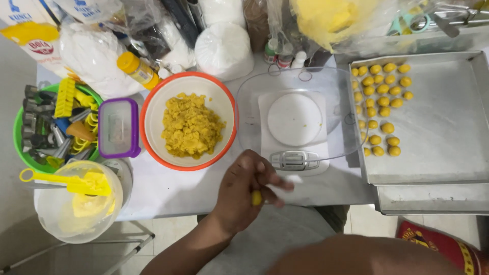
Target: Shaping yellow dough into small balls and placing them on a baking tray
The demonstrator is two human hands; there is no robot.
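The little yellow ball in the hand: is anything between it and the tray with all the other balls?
Yes. The kitchen scale under its clear bowl sits on the table between the yellow ball in the left hand and the tray. The path along the table's near edge looks open.

Green tub point(20, 145) of cutters sitting far left, purple-lidded box point(118, 128) beside it, yellow bottle point(138, 70) lying upper left.
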